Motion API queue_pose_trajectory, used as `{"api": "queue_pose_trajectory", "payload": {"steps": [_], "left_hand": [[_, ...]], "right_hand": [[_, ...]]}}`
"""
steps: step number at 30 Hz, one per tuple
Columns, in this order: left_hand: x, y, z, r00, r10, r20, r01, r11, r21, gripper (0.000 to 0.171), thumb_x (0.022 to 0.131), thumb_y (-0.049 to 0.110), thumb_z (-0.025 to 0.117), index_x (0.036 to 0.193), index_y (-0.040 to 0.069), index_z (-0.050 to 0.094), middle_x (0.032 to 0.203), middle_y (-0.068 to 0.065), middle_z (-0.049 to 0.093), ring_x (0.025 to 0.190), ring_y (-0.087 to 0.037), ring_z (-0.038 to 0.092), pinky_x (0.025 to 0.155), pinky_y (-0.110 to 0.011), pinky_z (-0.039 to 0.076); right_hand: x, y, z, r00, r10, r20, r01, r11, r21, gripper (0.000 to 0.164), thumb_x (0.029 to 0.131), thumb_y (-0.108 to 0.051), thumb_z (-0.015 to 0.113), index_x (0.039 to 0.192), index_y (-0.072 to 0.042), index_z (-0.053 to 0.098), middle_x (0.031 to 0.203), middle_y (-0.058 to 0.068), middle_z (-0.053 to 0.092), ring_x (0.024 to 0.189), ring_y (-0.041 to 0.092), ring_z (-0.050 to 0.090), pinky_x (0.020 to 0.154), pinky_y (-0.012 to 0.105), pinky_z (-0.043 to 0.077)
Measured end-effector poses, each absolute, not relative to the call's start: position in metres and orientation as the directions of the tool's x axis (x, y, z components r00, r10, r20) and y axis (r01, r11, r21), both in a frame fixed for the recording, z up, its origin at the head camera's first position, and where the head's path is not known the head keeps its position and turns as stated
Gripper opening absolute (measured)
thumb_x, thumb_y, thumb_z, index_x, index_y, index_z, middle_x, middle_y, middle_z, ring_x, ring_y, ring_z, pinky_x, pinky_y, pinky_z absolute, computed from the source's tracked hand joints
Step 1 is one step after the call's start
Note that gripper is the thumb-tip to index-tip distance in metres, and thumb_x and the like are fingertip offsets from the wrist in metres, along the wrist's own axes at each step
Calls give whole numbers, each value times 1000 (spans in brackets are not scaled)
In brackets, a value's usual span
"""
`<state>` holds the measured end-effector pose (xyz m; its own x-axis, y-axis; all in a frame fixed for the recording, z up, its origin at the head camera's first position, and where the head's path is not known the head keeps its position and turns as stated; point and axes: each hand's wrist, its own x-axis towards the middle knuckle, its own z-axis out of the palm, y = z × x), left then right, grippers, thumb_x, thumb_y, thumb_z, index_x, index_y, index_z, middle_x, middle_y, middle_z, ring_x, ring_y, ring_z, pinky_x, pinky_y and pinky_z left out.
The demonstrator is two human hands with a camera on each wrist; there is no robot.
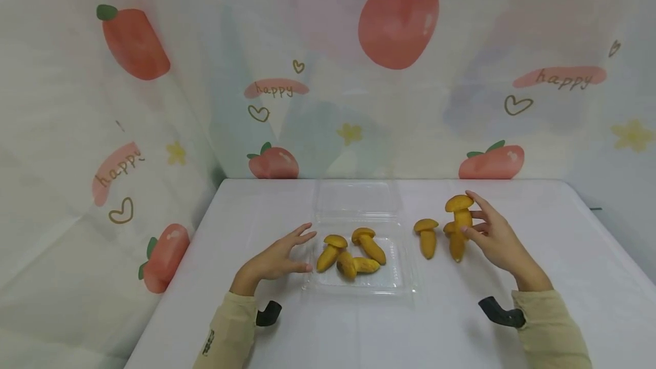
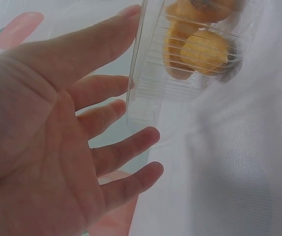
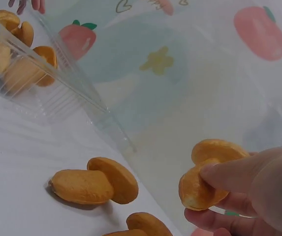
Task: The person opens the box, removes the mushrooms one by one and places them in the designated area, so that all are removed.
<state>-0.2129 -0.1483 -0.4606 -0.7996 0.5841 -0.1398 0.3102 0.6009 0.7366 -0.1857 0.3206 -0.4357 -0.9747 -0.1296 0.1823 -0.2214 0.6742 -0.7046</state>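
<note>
1. So, leftmost: left hand (image 1: 279, 258), over the counter (image 1: 271, 204) left of centre. Grip spread, holding nothing. Fingers at the box's left side; touching or just beside, cannot tell. Risk: a push on that wall could slide or tip the box, which is probably light.
2. Clear plastic box (image 1: 359, 290), middle of the counter, base toward the near edge. Lid (image 1: 359, 197) open, thrown back toward the far edge. Risk: a bump might swing it down over the opening.
3. Inside the box, left to right: yellow mushroom (image 1: 328, 256) by the left wall; tipped mushroom (image 1: 365, 265) near the front; third mushroom (image 1: 370, 246) behind it. Risk: another dropped on top could pile up and block closing.
4. Loose mushroom (image 1: 427, 241), on the counter just right of the box. Risk: a low sweep leftward could knock it.
5. Second loose mushroom (image 1: 456, 250), further toward the right edge, partly covered by the held one in head view; right wrist view shows a gap between. Risk: a dipping hand could roll it.
6. Held mushroom (image 1: 460, 205), cap up, right of the box.
7. Right hand (image 1: 494, 246), rightmost. Grip pinching that mushroom between thumb and fingers. Risk: smooth-looking stem could slip if pressure is uneven.
</note>
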Motion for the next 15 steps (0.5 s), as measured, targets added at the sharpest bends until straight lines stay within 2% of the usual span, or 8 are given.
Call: {"api": "queue_pose_trajectory", "payload": {"steps": [2,5,8,15], "left_hand": [[-213,-149,-461,-799,585,-139,312,601,736,76,92,20,75,157,7,37,171,-11,16,157,-40,18,121,-66,23],[-213,-149,-461,-797,586,-142,307,598,740,77,92,20,75,157,7,36,171,-11,16,157,-40,18,121,-66,22],[-214,-150,-462,-798,587,-140,306,594,744,77,92,21,76,157,7,37,171,-11,16,157,-40,18,121,-67,22],[-214,-149,-462,-801,581,-142,304,600,740,77,91,21,76,157,8,37,171,-10,16,157,-40,18,121,-67,22]], "right_hand": [[-188,322,-438,-978,-116,172,-204,688,-696,79,97,-3,64,161,-6,18,137,39,48,98,48,69,73,14,55],[-190,325,-441,-985,-94,147,-170,711,-683,78,97,-3,64,161,-6,20,135,39,50,96,46,69,73,28,62],[-190,329,-445,-990,-80,120,-140,729,-670,78,96,-4,64,161,-5,20,135,40,50,98,48,68,74,42,63],[-191,340,-451,-991,-62,117,-124,755,-644,77,94,-3,66,158,-1,22,133,42,50,100,52,66,75,49,63]]}}
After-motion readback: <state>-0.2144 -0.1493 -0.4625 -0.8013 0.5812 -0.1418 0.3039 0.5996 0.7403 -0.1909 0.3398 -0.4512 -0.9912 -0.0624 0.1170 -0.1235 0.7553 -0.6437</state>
